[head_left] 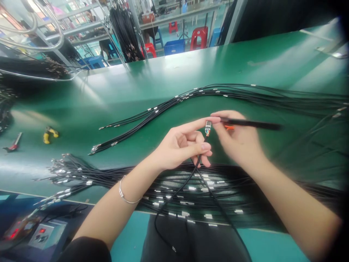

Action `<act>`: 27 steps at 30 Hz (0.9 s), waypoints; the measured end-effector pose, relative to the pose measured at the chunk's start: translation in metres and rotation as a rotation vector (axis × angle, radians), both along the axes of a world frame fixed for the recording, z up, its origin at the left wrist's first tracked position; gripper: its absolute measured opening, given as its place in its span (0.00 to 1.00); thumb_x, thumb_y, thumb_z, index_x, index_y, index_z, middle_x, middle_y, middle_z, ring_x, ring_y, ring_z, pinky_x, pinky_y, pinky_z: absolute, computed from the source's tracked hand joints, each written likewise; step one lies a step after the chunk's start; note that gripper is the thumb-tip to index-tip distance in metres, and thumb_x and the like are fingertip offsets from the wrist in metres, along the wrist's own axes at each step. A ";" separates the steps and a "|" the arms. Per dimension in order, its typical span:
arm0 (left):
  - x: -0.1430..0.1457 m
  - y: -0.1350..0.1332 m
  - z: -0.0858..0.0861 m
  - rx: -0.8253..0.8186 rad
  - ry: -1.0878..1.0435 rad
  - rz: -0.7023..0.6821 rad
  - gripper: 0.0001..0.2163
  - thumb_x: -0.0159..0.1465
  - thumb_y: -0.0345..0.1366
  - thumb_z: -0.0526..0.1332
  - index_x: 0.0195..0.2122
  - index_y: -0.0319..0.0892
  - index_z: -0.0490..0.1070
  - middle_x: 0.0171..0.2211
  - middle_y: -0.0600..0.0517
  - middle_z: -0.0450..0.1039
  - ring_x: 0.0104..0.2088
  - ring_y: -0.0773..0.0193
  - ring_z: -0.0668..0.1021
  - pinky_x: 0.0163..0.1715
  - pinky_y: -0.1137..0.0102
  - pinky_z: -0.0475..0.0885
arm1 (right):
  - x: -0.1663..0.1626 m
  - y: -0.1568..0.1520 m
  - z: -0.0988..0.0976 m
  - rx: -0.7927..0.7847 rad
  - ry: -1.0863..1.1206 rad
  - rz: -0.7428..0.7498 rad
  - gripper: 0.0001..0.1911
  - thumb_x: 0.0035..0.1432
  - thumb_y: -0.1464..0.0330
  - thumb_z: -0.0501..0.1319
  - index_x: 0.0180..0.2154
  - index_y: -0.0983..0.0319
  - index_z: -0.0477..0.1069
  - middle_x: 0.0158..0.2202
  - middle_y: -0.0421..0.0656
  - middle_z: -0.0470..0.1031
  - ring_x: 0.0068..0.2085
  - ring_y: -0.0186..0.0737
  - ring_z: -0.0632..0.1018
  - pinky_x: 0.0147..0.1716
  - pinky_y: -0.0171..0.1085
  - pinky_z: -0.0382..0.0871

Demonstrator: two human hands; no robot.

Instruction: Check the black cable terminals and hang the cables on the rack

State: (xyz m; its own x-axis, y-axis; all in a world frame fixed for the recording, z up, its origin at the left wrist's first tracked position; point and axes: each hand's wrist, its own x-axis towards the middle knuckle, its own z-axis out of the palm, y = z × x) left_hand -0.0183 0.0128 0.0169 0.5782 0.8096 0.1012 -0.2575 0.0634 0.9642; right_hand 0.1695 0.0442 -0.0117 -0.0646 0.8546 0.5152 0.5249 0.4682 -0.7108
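Observation:
My left hand (188, 145) pinches a black cable (198, 160) between thumb and fingers, its index finger stretched toward the cable's end. At that end is a small metal connector (208, 125) with thin coloured wires showing below it. My right hand (240, 138) is closed around a slim black stick-like tool (253, 123), blurred, whose exact kind I cannot make out. Something orange (229, 127) shows by the right palm. The right fingertips are close beside the connector and the left index fingertip. Below both hands the held cable crosses another cable and hangs toward my lap.
A large cable bundle (114, 174) with white labels lies along the table's near edge. A smaller bundle (163, 105) curves behind my hands. Yellow-handled pliers (50, 134) and a red-handled tool (13, 143) lie left on the green table (131, 83). A box with a red light (47, 234) sits lower left.

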 end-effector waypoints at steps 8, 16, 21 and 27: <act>-0.001 0.000 0.001 0.038 -0.012 -0.023 0.25 0.63 0.35 0.64 0.62 0.49 0.62 0.28 0.54 0.71 0.27 0.62 0.81 0.22 0.74 0.75 | 0.001 0.001 -0.010 -0.203 -0.639 0.000 0.11 0.59 0.72 0.56 0.36 0.60 0.78 0.38 0.45 0.75 0.37 0.43 0.76 0.28 0.38 0.63; -0.014 0.007 0.012 0.099 -0.011 0.198 0.28 0.63 0.37 0.64 0.64 0.49 0.59 0.27 0.56 0.70 0.25 0.66 0.79 0.21 0.75 0.74 | -0.002 -0.004 0.002 -0.398 -0.459 -0.012 0.13 0.59 0.64 0.59 0.42 0.63 0.77 0.33 0.45 0.78 0.32 0.43 0.77 0.29 0.37 0.65; -0.028 0.020 0.014 0.186 0.035 0.423 0.31 0.63 0.38 0.63 0.66 0.47 0.54 0.29 0.55 0.71 0.24 0.68 0.77 0.20 0.76 0.71 | -0.009 -0.014 0.018 -0.939 -0.297 0.675 0.22 0.56 0.50 0.61 0.26 0.63 0.75 0.21 0.42 0.75 0.19 0.32 0.68 0.21 0.33 0.59; -0.062 0.039 0.023 0.361 0.090 0.868 0.38 0.60 0.39 0.66 0.68 0.43 0.49 0.26 0.56 0.71 0.23 0.69 0.77 0.19 0.77 0.69 | -0.003 -0.021 0.027 -0.808 -0.227 0.636 0.24 0.56 0.50 0.61 0.25 0.64 0.75 0.21 0.42 0.74 0.21 0.31 0.67 0.22 0.32 0.58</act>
State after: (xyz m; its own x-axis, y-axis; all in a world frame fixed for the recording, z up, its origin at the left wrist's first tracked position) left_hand -0.0806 0.0514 0.0398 -0.1946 0.8893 0.4138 0.0018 -0.4216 0.9068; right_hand 0.1661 0.0234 0.0151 -0.6450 0.7137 -0.2731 0.5090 0.1347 -0.8502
